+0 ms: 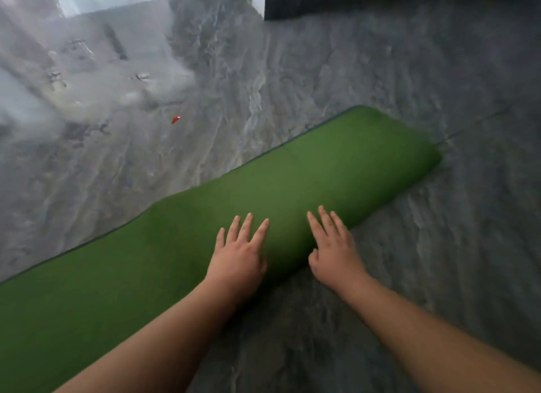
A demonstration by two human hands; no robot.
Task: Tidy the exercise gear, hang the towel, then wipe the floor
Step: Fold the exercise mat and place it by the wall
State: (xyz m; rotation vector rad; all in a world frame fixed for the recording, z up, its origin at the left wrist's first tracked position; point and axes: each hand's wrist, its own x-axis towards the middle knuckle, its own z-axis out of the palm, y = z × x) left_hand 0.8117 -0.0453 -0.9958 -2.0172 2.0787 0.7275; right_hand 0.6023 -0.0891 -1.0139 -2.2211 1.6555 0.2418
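Green exercise mat [292, 182] is lying on the grey marbled floor [380, 70], running diagonally from the lower left of the frame to the right of centre. Its upper right portion is appearing rounded, as a roll, ending near the right of the frame; the lower left portion is lying flat and spreading out past the left edge.

Left hand [237, 252] is resting palm down on the mat at lower centre, fingers straight and slightly spread, gripping nothing. Right hand [333, 246] is lying just beside it to the right, also palm down on the rolled part near its lower edge, fingers extended, thumb tucked inward, holding nothing. Both bare forearms are entering from the bottom of the frame.

A small red-orange object [175, 119] is sitting on the floor at centre left, well apart from the mat; what it is cannot be told. A dark ribbed panel [380, 3] is standing along the top right. Bright glare is washing the floor at upper left.
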